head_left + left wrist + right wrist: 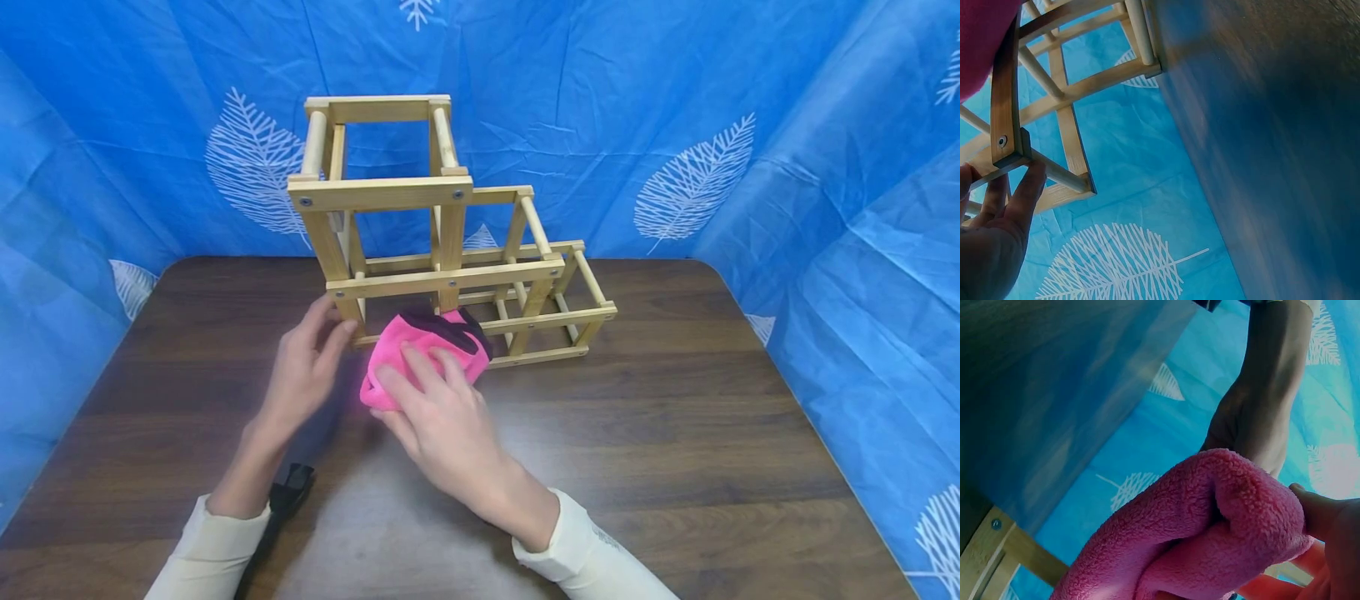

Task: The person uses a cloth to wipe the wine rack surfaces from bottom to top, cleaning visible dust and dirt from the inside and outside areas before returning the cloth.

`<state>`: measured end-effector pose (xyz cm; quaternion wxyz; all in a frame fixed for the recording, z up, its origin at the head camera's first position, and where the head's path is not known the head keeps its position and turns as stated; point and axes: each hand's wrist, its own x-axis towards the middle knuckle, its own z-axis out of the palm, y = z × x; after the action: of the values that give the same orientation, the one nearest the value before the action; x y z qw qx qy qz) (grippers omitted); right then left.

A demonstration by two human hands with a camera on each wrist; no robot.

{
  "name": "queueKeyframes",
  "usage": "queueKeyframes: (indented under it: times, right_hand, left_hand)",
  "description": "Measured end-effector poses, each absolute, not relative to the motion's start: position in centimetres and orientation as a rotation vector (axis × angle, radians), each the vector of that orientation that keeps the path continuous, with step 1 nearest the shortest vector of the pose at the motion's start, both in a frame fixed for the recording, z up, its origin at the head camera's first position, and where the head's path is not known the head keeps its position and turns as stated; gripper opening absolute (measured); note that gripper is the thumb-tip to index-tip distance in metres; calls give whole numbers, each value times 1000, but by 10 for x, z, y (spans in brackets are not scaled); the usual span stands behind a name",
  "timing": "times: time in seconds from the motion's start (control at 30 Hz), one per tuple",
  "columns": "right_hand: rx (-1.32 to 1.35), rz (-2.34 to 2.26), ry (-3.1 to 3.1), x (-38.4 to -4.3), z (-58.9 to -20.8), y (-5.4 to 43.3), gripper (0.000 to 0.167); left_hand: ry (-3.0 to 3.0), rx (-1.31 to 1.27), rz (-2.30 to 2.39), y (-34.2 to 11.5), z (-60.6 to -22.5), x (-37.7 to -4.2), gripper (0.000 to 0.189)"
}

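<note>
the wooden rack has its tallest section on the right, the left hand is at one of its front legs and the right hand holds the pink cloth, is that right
Not quite: the head view shows the wooden rack's tallest section on the left. The left hand is at a front leg, and the right hand holds the pink cloth.

From here I see a pale wooden rack (381, 194) at upper centre, smooth with a faint sheen, with metal bolts (457, 195). The pink cloth (1191, 503) looks fluffy and matt in my right wrist view. The wood-grained tabletop (675, 433) shines at lower centre, before a thin, creased fabric-like curtain (570, 92).
</note>
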<state>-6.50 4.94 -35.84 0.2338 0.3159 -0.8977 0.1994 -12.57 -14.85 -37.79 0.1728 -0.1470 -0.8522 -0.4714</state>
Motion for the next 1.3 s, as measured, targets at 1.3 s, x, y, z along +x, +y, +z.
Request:
queueKeyframes:
  times: [1.3]
  right_hand:
    - [642, 329, -2503, -61, -372, 75, 16]
  left_hand:
    - [-2386, -509, -1357, -153, -375, -129, 39]
